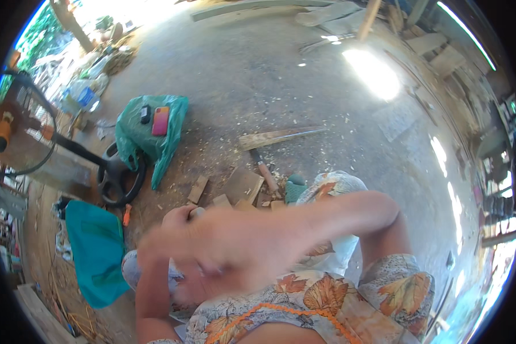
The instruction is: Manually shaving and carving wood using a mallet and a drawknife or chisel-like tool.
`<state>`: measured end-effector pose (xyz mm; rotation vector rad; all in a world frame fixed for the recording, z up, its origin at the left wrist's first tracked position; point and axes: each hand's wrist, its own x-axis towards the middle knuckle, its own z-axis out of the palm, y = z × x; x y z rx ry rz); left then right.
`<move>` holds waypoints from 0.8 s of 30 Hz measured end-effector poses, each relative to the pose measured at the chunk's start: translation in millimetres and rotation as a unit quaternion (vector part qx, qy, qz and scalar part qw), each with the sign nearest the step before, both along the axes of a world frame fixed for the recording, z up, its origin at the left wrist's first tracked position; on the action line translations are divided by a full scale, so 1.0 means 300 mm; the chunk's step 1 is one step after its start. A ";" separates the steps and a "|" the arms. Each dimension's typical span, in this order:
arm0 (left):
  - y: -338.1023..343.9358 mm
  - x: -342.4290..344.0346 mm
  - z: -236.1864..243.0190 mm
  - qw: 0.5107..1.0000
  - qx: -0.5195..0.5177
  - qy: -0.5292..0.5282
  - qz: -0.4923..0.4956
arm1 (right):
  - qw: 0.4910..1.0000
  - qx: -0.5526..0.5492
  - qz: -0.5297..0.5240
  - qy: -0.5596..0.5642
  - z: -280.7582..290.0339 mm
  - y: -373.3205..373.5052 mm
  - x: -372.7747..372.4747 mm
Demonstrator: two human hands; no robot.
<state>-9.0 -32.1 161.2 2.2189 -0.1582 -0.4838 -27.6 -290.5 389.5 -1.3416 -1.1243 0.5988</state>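
Observation:
My right hand (229, 249) reaches across my lap to the left, smeared by motion; its fingers cannot be made out. Just behind it my left hand (176, 217) is curled closed, partly covered by the right hand and wrist. A small grey rounded end (197, 212) shows at its fingers, but the rest of that thing is hidden. Beyond both hands, wood blocks (244, 184) lie on the floor among chips. Close to them rests a tool with a wooden handle (267, 176) and a dark blade. A long wedge-shaped piece of wood (281, 136) lies farther out.
A green plastic bag (149, 137) carries a pink phone (160, 121) and a small black item (145, 114). To the left stand a fan (26, 126) on a black base (117, 183), a teal cloth bag (96, 252) and an orange-handled tool (126, 214). Planks (430, 43) lean far right.

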 end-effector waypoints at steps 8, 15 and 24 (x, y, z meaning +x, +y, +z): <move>-0.121 0.007 0.174 0.991 0.102 -0.054 -0.064 | 0.900 -0.251 -0.351 -0.061 -0.194 -0.483 0.243; -0.136 -0.008 0.181 0.989 0.095 -0.076 -0.087 | 0.816 -0.120 -0.438 0.357 -0.654 -0.745 0.115; -0.122 -0.033 0.176 0.988 0.125 -0.052 -0.069 | 0.723 -0.058 -0.523 0.448 -0.699 -0.405 0.217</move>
